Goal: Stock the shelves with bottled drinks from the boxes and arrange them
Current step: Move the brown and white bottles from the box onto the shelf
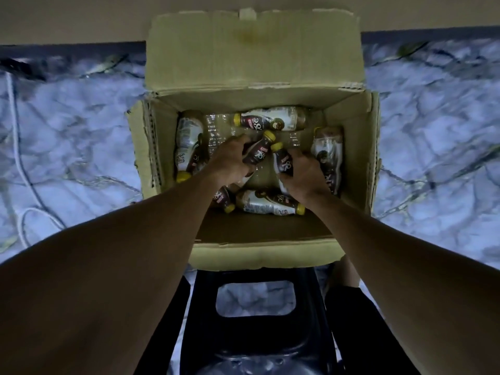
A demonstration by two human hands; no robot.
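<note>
An open cardboard box (151, 147) sits on the floor in front of me, holding several brown-and-white drink bottles with yellow caps. Both my arms reach down into it. My left hand (230, 158) grips one bottle (258, 150) whose cap points away from me. Beside it, my right hand (305, 171) grips a second bottle (282, 158), cap also pointing away. Loose bottles lie flat along the left wall (188, 142), the far wall (273, 119), the right wall (328, 150) and the near side (267, 204). Clear plastic wrap (216, 131) lies under them.
The box's far flap (254, 50) stands open against a beige surface. A black plastic stool (254, 334) is directly below me, touching the box's near flap. The floor (67, 131) is marbled white, with a white cable (16, 125) on the left.
</note>
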